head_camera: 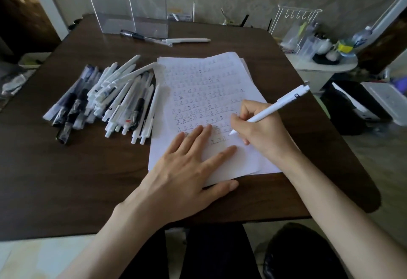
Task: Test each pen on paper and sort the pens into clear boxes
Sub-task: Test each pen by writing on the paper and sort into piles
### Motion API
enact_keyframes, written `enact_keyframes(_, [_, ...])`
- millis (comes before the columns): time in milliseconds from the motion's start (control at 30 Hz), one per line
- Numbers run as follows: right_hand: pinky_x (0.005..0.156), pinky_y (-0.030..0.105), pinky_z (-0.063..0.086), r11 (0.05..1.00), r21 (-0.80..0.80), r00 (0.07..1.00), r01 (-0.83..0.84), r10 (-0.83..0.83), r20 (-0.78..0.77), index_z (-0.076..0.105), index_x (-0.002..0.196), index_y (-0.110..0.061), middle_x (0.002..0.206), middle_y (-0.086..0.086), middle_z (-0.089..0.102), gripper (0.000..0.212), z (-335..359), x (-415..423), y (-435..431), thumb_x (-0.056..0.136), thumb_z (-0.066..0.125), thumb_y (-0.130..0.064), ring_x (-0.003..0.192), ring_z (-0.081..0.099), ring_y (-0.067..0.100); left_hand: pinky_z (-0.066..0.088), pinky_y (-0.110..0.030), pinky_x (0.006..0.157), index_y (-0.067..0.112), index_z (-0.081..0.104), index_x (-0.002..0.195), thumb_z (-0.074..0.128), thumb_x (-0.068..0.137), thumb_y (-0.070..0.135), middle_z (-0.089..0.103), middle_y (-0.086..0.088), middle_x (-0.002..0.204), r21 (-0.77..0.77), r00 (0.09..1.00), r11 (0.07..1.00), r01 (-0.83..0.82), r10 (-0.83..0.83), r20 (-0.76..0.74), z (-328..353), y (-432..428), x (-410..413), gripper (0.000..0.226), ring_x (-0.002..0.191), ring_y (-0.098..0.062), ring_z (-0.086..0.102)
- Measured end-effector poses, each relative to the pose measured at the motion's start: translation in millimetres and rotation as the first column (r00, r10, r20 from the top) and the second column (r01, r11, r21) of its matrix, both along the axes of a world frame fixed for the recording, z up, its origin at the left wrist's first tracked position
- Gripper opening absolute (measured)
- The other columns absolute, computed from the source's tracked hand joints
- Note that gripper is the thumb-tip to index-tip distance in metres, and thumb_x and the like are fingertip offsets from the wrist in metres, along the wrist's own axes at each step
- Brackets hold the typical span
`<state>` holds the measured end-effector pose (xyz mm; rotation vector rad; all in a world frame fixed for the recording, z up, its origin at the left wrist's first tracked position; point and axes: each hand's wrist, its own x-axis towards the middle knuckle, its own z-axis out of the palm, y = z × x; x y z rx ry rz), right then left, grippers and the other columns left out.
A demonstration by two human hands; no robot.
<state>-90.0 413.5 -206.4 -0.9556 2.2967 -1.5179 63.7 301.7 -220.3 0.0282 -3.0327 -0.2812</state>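
A sheet of white paper (pixel 204 85) covered with rows of small written marks lies in the middle of the dark wooden table (pixel 88 168). My right hand (pixel 259 129) grips a white pen (pixel 279 104), its tip on the paper's lower rows. My left hand (pixel 187 168) lies flat with straight fingers on the paper's lower edge. A heap of several white and dark pens (pixel 110 100) lies left of the paper. Two tall clear boxes (pixel 132 10) stand at the table's far edge.
A black-grip clear pen (pixel 141 36) and a white pen (pixel 187 40) lie in front of the clear boxes. To the right of the table stands a small round stand (pixel 319 67) with a wire rack, bottles and clutter. My dark-clothed legs show under the near edge.
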Motion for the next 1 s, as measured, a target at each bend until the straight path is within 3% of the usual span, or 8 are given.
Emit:
enact_keyframes(100, [0.043, 0.013, 0.036, 1.000, 0.021, 0.999, -0.016, 0.017, -0.038, 0.039, 0.061, 0.001, 0.046, 0.002, 0.036, 0.034, -0.6, 1.0, 0.3, 0.086, 0.061, -0.004, 0.038, 0.040, 0.004, 0.003, -0.041, 0.112, 0.039, 0.023, 0.146, 0.017, 0.089, 0.068, 0.017, -0.017, 0.153, 0.022, 1.000, 1.000, -0.003, 0.003, 0.001, -1.3, 0.6, -0.4, 0.064, 0.143, -0.028, 0.014])
enact_keyframes(233, [0.044, 0.007, 0.035, 1.000, -0.016, 0.999, 0.004, -0.005, -0.042, 0.037, 0.059, -0.002, 0.046, -0.002, 0.031, 0.035, -2.0, 0.3, -0.2, 0.085, 0.060, -0.001, 0.040, 0.036, 0.006, 0.002, -0.039, 0.113, 0.039, 0.022, 0.146, 0.016, 0.090, 0.066, 0.013, -0.014, 0.155, 0.040, 1.000, 0.999, -0.008, 0.008, 0.003, -1.2, 0.4, 0.7, 0.062, 0.143, -0.026, 0.010])
enact_keyframes(433, [0.042, 0.012, 0.031, 1.000, 0.006, 1.000, 0.008, -0.008, -0.015, 0.033, 0.057, -0.009, 0.042, -0.009, 0.027, 0.039, -3.1, 0.0, 0.1, 0.083, 0.060, 0.000, 0.036, 0.042, 0.002, 0.004, -0.038, 0.112, 0.037, 0.029, 0.144, 0.018, 0.089, 0.065, 0.019, -0.015, 0.154, 0.037, 1.000, 0.999, -0.014, 0.014, 0.011, 0.0, 0.4, 0.0, 0.063, 0.143, -0.028, 0.015])
enact_keyframes(600, [0.042, 0.012, 0.031, 1.000, -0.004, 1.000, 0.010, -0.010, -0.008, 0.035, 0.058, -0.005, 0.042, -0.009, 0.028, 0.035, -2.6, 0.1, -0.2, 0.083, 0.059, 0.002, 0.036, 0.046, -0.001, 0.004, -0.035, 0.112, 0.038, 0.029, 0.144, 0.018, 0.089, 0.066, 0.019, -0.014, 0.154, 0.052, 1.000, 0.999, -0.013, 0.013, 0.007, 0.2, 0.3, 0.0, 0.063, 0.143, -0.027, 0.015])
enact_keyframes(800, [0.047, 0.026, 0.037, 1.000, 0.031, 1.000, 0.001, -0.001, 0.000, 0.036, 0.060, 0.000, 0.040, -0.004, 0.033, 0.035, -0.6, 1.3, 0.5, 0.085, 0.060, -0.005, 0.038, 0.049, 0.002, 0.004, -0.037, 0.112, 0.037, 0.030, 0.144, 0.018, 0.089, 0.066, 0.020, -0.015, 0.153, 0.048, 1.000, 0.999, -0.011, 0.011, 0.013, 1.3, -0.3, -0.3, 0.063, 0.142, -0.028, 0.016])
enact_keyframes(900, [0.049, 0.029, 0.036, 1.000, 0.017, 1.000, 0.002, -0.002, 0.020, 0.034, 0.060, 0.003, 0.044, 0.003, 0.031, 0.035, 0.1, 2.9, 0.7, 0.084, 0.059, -0.002, 0.037, 0.047, 0.002, 0.003, -0.037, 0.112, 0.038, 0.029, 0.144, 0.018, 0.089, 0.066, 0.019, -0.015, 0.154, 0.059, 1.000, 0.998, -0.007, 0.006, 0.016, 2.1, -0.7, 0.2, 0.063, 0.143, -0.028, 0.015])
enact_keyframes(1000, [0.047, 0.026, 0.039, 0.999, 0.027, 0.999, -0.017, 0.016, 0.031, 0.036, 0.058, -0.002, 0.041, -0.003, 0.033, 0.036, 0.1, 2.4, 1.3, 0.084, 0.060, -0.003, 0.037, 0.042, 0.004, 0.001, -0.036, 0.112, 0.039, 0.027, 0.144, 0.016, 0.088, 0.067, 0.016, -0.014, 0.155, 0.073, 1.000, 0.997, -0.005, 0.003, 0.021, 1.7, -1.2, 0.3, 0.064, 0.143, -0.026, 0.012])
